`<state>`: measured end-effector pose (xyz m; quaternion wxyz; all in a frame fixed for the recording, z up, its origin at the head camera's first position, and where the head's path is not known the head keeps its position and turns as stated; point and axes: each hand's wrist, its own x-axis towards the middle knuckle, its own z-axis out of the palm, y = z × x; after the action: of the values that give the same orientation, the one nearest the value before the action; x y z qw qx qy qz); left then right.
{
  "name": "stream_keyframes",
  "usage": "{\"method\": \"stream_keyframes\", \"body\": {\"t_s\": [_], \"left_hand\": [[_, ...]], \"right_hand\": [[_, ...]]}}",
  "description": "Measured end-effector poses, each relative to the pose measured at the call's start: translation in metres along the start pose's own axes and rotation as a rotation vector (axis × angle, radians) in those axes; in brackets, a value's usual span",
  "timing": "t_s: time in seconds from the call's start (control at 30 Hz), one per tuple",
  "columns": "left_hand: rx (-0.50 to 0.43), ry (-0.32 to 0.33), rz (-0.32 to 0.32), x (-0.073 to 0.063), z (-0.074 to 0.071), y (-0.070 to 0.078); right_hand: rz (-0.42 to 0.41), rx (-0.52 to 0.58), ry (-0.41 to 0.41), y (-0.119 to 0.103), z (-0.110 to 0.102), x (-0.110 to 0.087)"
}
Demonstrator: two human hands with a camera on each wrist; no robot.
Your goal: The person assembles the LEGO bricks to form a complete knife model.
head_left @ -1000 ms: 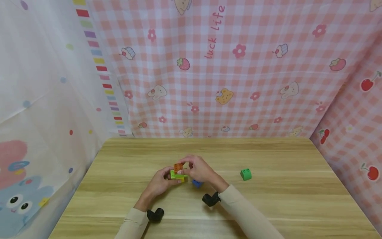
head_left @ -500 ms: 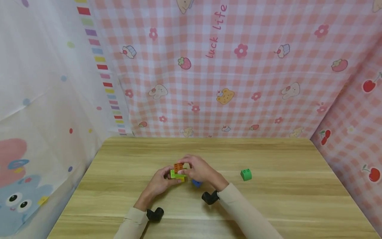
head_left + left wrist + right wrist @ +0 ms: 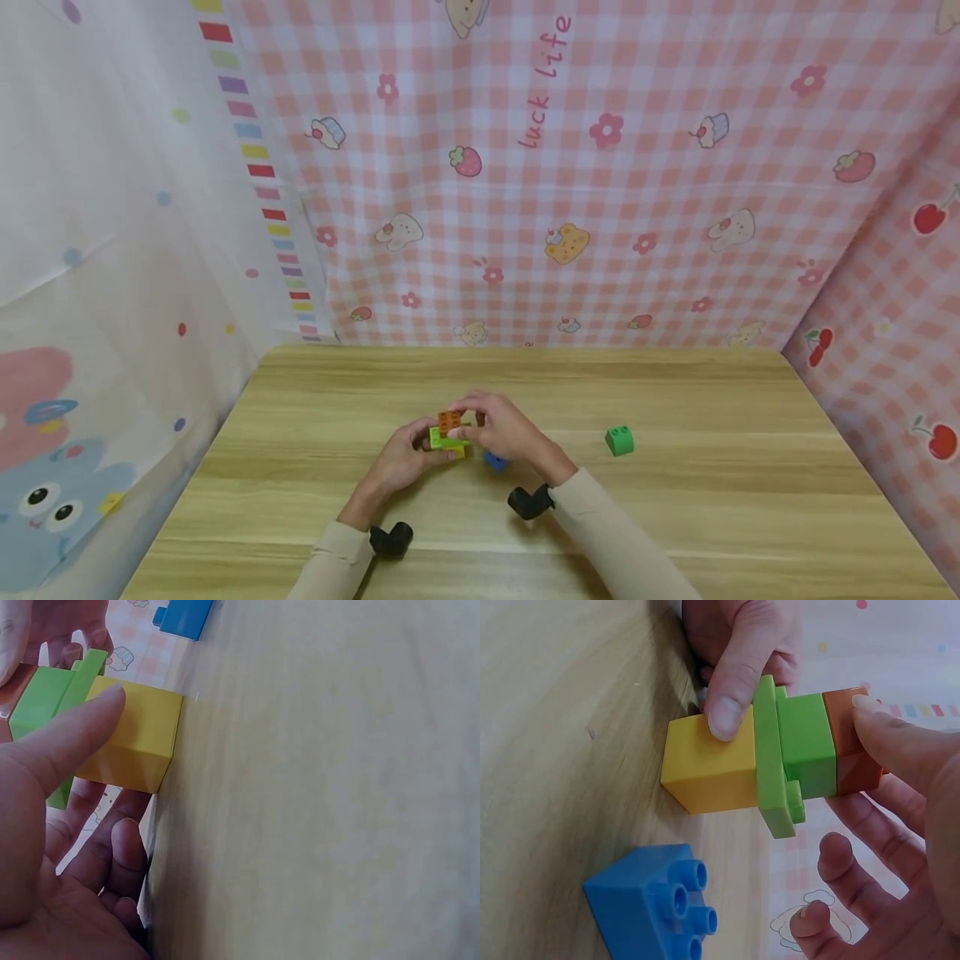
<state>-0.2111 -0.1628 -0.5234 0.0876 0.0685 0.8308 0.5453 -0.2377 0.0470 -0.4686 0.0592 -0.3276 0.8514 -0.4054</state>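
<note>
Left hand (image 3: 401, 458) is gripping yellow block (image 3: 711, 766), thumb pressing its side. Right hand (image 3: 501, 425) is pinching orange block (image 3: 856, 761). 4 pieces are standing stacked: yellow lowest, then lime plate (image 3: 772, 765), green block (image 3: 808, 746), orange topmost. Blue block (image 3: 636, 906) is resting near stack on table (image 3: 690, 517); curved block (image 3: 620, 442) is sitting well apart, rightward.

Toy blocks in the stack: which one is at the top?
The orange block, pinched by the right hand. No other piece sits on it, while the green block, the lime plate and the yellow block below each have one above.
</note>
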Motion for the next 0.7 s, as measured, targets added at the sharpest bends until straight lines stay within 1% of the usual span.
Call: {"method": "stream_keyframes", "body": {"t_s": [0.2,0.43,0.57,0.7], "left_hand": [[0.004,0.003,-0.004,0.001,0.001,-0.001],[0.002,0.007,-0.006,0.0,0.001,-0.002],[0.0,-0.001,-0.006,0.0,0.001,-0.001],[-0.002,0.001,-0.009,0.001,0.001,0.0]], "right_hand": [[-0.002,0.02,0.014,0.003,0.002,0.0],[0.001,0.031,0.003,0.004,0.003,-0.001],[0.029,0.044,-0.001,0.001,-0.003,-0.006],[0.065,0.08,0.024,0.0,-0.013,-0.013]]}}
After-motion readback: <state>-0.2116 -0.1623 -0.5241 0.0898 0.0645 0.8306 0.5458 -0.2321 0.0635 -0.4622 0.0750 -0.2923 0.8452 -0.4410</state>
